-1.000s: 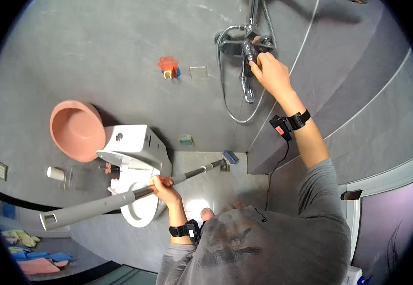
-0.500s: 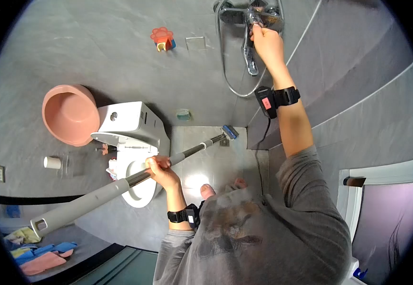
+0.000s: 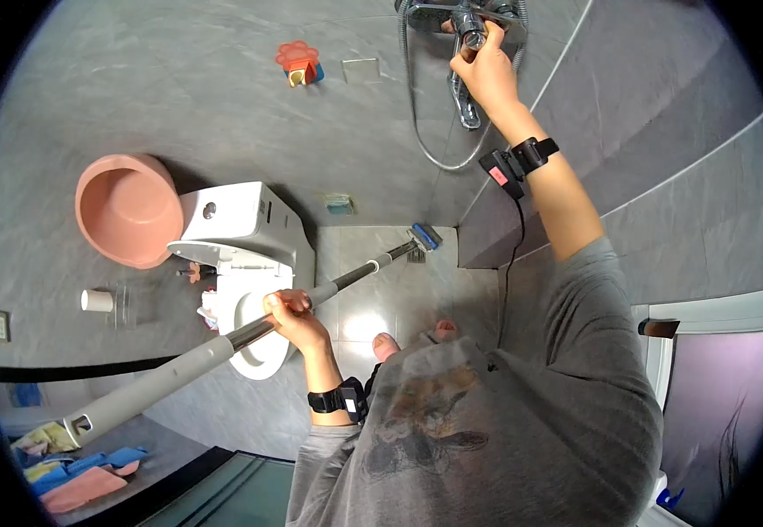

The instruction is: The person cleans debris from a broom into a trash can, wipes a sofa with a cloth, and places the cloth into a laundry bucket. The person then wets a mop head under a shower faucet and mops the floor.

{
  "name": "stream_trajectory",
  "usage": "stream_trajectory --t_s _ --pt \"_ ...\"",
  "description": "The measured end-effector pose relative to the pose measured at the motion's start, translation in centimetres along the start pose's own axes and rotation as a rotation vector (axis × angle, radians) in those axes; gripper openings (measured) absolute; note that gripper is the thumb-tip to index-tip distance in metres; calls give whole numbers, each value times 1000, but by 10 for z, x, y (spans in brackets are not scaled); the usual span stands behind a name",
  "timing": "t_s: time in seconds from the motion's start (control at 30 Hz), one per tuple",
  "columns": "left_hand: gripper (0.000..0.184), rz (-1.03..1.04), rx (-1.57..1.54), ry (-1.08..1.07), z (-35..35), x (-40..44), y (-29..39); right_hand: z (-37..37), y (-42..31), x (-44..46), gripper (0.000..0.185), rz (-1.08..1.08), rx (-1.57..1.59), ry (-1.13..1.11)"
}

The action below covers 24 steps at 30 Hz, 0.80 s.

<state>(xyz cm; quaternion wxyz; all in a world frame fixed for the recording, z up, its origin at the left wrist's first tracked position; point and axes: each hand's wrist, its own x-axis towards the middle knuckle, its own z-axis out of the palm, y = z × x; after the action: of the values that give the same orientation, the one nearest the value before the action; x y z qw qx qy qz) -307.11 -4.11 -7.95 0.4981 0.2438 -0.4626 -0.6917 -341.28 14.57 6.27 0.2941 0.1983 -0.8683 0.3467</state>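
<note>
My left hand (image 3: 300, 323) is wrapped around the metal pole of a mop (image 3: 157, 379). The pole slants from the lower left to the blue mop head (image 3: 425, 237), which rests on the floor near the wall, by a drain grate (image 3: 416, 257). At the top, my right hand (image 3: 492, 79) has its thumb and fingers around the handle of a chrome shower faucet (image 3: 466, 107). A metal shower hose (image 3: 414, 105) loops below that faucet. Both wrists wear black straps with small boxes.
A white toilet (image 3: 307, 237) with its lid raised stands under the pole. A pink basin (image 3: 131, 211) is by the left wall. An orange flower-shaped holder (image 3: 299, 61) and a green item (image 3: 339, 204) are on the wall. Cloths (image 3: 91, 479) lie lower left; a door frame (image 3: 715, 307) is right.
My right hand has shifted its grip on the faucet handle; the handle now points outward, with thumb and forefinger spread around it. My left hand and the mop have barely moved.
</note>
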Motion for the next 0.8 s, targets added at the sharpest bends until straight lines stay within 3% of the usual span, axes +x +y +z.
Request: stream_trajectory --t_s 0.07,0.13,0.17,0.27,0.4,0.63,0.8 --pt "35 -50 7 -15 -2 1 -2 -9 2 3 58 -107 -243 -4" --pt "34 -41 -8 -34 2 1 0 -29 -4 15 54 -126 -496 -236" --pt "34 -33 -16 -53 4 2 -1 -33 10 22 29 -318 -337 -189" --pt "32 -30 -31 -62 8 1 0 -56 -15 33 19 -415 -384 -371" --pt "28 -21 -4 -75 9 -4 1 -55 -14 32 26 -565 -479 -258" --pt "25 -22 3 -113 13 -14 -1 -48 -4 31 28 -594 -472 -176" --pt "29 -12 -7 -277 22 -30 7 -48 -3 29 29 -594 -492 -139"
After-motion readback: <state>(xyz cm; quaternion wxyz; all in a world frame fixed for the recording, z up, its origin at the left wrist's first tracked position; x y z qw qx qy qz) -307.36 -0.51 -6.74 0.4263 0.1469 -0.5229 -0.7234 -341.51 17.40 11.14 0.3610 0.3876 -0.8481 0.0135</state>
